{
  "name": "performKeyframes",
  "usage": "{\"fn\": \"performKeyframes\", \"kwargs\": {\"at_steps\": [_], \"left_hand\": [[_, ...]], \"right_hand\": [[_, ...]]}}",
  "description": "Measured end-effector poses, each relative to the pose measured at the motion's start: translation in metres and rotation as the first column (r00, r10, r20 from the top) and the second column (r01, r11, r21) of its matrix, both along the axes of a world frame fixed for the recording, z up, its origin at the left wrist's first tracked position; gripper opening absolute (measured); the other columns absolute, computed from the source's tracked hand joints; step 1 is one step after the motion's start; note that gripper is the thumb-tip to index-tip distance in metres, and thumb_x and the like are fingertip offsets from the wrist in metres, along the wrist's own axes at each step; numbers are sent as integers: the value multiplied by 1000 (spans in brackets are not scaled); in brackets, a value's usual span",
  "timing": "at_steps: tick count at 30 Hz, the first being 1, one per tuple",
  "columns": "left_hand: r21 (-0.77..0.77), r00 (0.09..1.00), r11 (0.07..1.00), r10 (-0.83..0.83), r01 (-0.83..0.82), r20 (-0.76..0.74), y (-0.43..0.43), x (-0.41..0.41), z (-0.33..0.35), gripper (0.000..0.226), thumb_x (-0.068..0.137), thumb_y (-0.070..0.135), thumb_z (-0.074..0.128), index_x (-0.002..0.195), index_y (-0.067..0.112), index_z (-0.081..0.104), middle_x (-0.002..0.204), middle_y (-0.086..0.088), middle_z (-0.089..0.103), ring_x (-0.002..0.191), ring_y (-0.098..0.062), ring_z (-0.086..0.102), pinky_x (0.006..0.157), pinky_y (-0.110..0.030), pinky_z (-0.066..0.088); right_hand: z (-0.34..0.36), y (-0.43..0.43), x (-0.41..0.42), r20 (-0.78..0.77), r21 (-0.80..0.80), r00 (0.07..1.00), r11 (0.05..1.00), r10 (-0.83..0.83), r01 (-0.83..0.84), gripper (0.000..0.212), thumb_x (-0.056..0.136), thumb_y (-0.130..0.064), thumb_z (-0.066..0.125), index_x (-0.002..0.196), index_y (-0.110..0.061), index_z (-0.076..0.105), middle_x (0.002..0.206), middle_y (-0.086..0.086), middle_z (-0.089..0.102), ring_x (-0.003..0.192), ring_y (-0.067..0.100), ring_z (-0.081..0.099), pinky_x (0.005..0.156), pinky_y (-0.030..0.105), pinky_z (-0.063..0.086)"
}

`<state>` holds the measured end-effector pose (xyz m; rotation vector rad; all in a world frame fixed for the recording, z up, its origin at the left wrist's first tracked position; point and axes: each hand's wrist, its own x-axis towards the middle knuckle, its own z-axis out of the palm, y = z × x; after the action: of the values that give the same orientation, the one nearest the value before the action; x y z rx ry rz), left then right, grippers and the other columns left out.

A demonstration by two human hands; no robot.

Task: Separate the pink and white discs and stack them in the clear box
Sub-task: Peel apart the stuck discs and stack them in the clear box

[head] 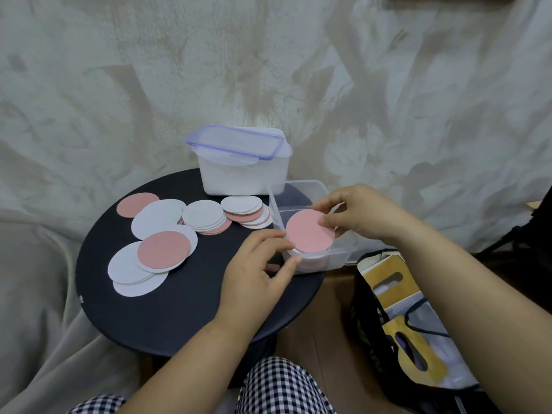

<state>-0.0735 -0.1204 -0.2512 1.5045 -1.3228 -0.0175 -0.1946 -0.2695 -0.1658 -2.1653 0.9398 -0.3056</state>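
The right hand (355, 216) has its grip pinched on a pink disc (307, 234), held over the near compartment of the clear box (340, 255). The left hand (257, 264) has its grip clamped on the box's near corner. Mixed discs (206, 218) lie on the black tabletop (167, 309).

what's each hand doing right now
left hand: grips a corner of the clear box
right hand: pinches the pink disc
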Motion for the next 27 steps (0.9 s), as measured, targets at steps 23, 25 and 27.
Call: {"fn": "performKeyframes", "kwargs": {"at_steps": [23,25,27], "left_hand": [[-30,999,999,-25,23,-43,0,-1,-1,21,79,33,64,93,18,70,107,7,60,98,-4,57,64,-15,54],[-29,999,999,-21,20,-48,0,-1,-1,18,79,29,67,92,17,70,107,7,60,98,-3,57,64,-16,54],[-35,999,999,-26,24,-47,0,-1,-1,21,79,32,65,92,17,70,107,7,60,98,-3,58,64,-15,54]], "right_hand": [[-6,6,2,-239,-291,971,952,27,-98,39,72,-36,76,108,-22,69,88,-10,62,77,4,53,64,8,37],[-6,7,2,-243,-293,970,951,30,-103,41,70,-37,77,108,-23,69,85,-13,59,78,3,54,64,9,37],[-6,8,3,-237,-292,971,951,32,-103,39,70,-36,77,107,-23,69,78,-20,55,75,2,53,63,9,35]]}}
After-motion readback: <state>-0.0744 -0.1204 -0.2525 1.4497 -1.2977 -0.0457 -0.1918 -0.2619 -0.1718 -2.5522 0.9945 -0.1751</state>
